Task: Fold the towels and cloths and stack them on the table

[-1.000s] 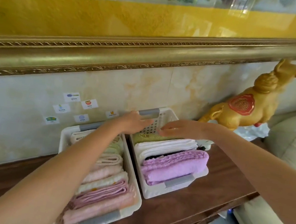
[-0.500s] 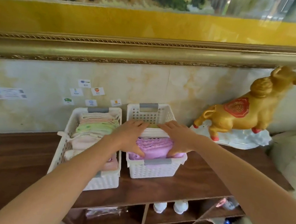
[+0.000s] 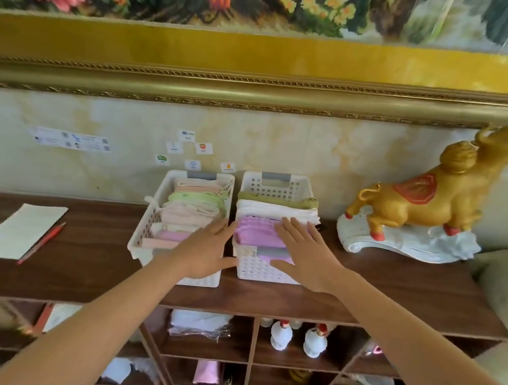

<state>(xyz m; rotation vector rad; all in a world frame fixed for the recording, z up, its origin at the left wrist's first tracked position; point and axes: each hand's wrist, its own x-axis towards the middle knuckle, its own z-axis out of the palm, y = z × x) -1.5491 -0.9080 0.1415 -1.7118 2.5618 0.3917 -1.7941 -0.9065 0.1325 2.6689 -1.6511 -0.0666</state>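
Presently on the dark wooden table (image 3: 394,294): two white perforated plastic baskets side by side. Left basket (image 3: 157,228) holds folded pastel cloths (image 3: 191,213), standing in a row. Right basket (image 3: 263,271) holds an olive cloth (image 3: 277,199) farthest, white towels (image 3: 276,211), and a lilac towel (image 3: 253,234) nearest. Left hand (image 3: 208,251), fingers straight and spread, hovers between the baskets, gripping nothing. Right hand (image 3: 306,252), equally flat, lies over the lilac towel; contact unclear. Golden bull figurine (image 3: 433,196) far right; white paper sheet (image 3: 19,234) and red pencil (image 3: 42,242) left.
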